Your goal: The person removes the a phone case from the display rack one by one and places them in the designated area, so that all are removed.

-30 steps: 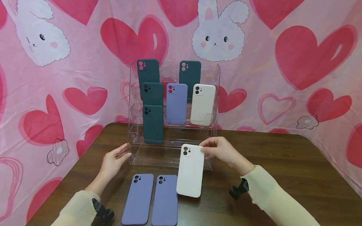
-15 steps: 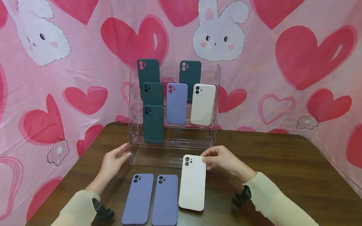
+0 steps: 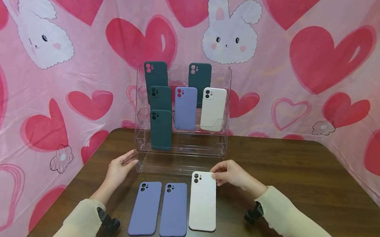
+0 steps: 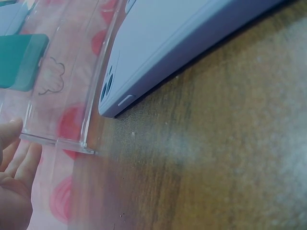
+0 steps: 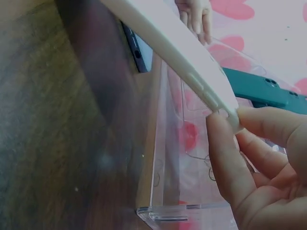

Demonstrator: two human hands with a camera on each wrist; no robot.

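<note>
My right hand (image 3: 230, 175) pinches the upper right corner of a white phone case (image 3: 203, 204) between thumb and fingers. In the right wrist view that phone case (image 5: 168, 40) slants up from the table; whether its lower end touches the wood I cannot tell. My left hand (image 3: 119, 170) touches the left side of a clear tiered display rack (image 3: 181, 170), its fingers fairly straight. Two purple phone cases, one on the left (image 3: 144, 208) and one in the middle (image 3: 174, 209), lie side by side on the table, left of the white one.
Phone cases stand in the rack's upper tiers: several dark green ones (image 3: 160, 131), a purple one (image 3: 185, 109) and another white one (image 3: 212, 110). The rack stands on a brown wooden table (image 3: 280, 165). Behind hangs a pink cloth (image 3: 187, 44) with hearts and rabbits.
My right hand has brought the white phone case down and toward me, from in front of the rack to beside the purple ones. The left hand has stayed at the rack.
</note>
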